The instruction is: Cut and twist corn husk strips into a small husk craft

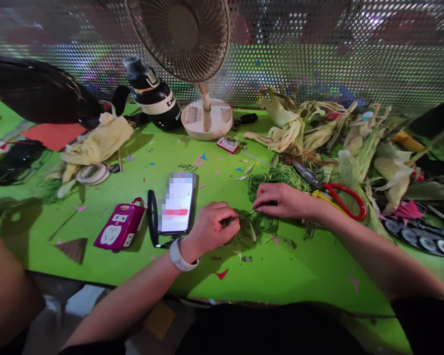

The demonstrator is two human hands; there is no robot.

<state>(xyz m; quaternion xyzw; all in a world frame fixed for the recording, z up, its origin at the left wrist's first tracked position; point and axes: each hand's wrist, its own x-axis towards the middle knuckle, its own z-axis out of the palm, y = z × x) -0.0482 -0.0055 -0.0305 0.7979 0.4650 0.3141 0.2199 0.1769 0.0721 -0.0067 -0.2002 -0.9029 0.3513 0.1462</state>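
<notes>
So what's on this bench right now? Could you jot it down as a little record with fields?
surface: bright green table
left hand: pinching thin green strands, white watch on wrist
right hand: pinching the same strands by the tangled green fibre pile
between hands: green strands, held by both
beside right wrist: red-handled scissors
left of hands: smartphone on black stand, magenta power strip
behind: beige desk fan, pale corn husks

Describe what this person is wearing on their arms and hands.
Both forearms are bare, with no gloves or rings visible. The left hand has a white band, like a smartwatch strap, round its wrist. The right hand wears nothing; a dark sleeve begins near that elbow.
</notes>
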